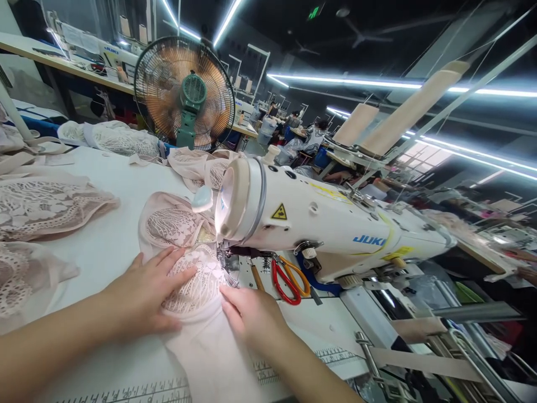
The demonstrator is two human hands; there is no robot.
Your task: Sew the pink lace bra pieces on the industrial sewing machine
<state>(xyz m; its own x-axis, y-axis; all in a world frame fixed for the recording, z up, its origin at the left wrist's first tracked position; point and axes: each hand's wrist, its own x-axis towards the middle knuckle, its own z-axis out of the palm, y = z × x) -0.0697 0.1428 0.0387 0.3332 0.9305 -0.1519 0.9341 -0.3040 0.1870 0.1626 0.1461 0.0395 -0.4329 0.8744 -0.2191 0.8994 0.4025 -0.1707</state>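
Observation:
A pale pink lace bra (197, 280) lies under the needle of a white sewing machine (285, 207), its near fabric trailing toward me. My left hand (157, 288) rests flat on the lace cup with its fingers spread. My right hand (251, 313) pinches the fabric edge between thumb and fingers, just in front of the presser foot (224, 260). The bra's other cup (168, 218) lies beyond my left fingertips. Scissors with red and orange handles (289, 280) lie right of the needle, partly under the machine arm.
More lace bra pieces (46, 204) are piled on the left of the white table (109, 173). A large fan (184, 95) stands behind. Ruler tape (155, 392) runs along the front edge. A metal strip-feeding frame (419, 358) holds beige tape at right. People work farther back.

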